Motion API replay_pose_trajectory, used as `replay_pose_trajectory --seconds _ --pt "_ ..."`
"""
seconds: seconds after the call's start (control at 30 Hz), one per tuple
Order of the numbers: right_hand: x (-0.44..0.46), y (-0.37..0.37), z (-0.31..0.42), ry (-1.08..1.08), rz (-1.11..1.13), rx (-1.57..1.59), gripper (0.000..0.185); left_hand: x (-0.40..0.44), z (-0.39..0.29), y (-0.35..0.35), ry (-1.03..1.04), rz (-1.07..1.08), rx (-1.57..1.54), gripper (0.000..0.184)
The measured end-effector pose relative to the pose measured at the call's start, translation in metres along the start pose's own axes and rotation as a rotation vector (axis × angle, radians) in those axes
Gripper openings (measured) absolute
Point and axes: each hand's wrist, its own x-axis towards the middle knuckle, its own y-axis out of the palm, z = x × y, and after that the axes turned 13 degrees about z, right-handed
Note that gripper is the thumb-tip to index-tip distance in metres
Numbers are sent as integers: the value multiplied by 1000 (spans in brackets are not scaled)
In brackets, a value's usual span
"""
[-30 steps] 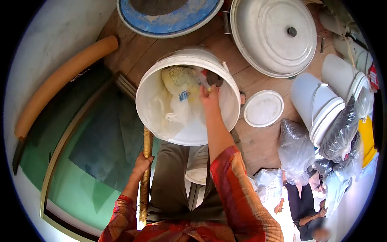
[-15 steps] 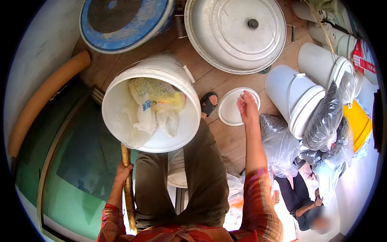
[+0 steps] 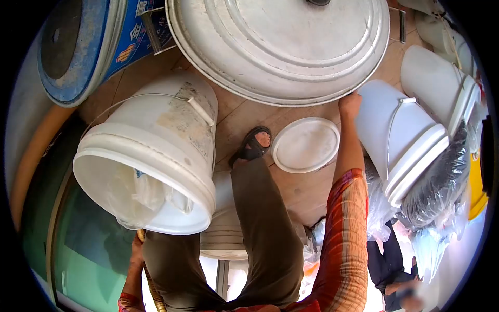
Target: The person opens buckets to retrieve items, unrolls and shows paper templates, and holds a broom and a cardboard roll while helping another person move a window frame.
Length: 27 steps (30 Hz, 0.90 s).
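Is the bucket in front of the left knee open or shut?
Open: the mouth of this bucket is uncovered, and a plastic bag shows inside.

I've got a blue drum (image 3: 99, 49) upper left, tan roll (image 3: 35, 160) below it, green panes (image 3: 86, 249) lower left. Right side: dark-filled plastic bag (image 3: 434, 179), yellow object (image 3: 477, 193) beside it, another person (image 3: 387, 260) below.

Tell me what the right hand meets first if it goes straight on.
Likely the big round lid: the right hand is at its rim, though depth leaves contact unclear.
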Motion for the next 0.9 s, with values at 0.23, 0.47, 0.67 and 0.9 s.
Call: replay_pose_trajectory --seconds 0.23,0.47,0.67,0.9 --pt "39 13 -25 -235 83 -197 27 10 18 -5 111 38 -26 61" --pt "-15 -11 -40 -247 346 245 37 15 31 -14 25 -53 133 53" --pt "-187 83 -131 -436 353 452 22 53 82 -64 134 84 273 42" --pt "-389 -205 27 -539 672 481 22 -8 36 -62 -12 94 241 55"
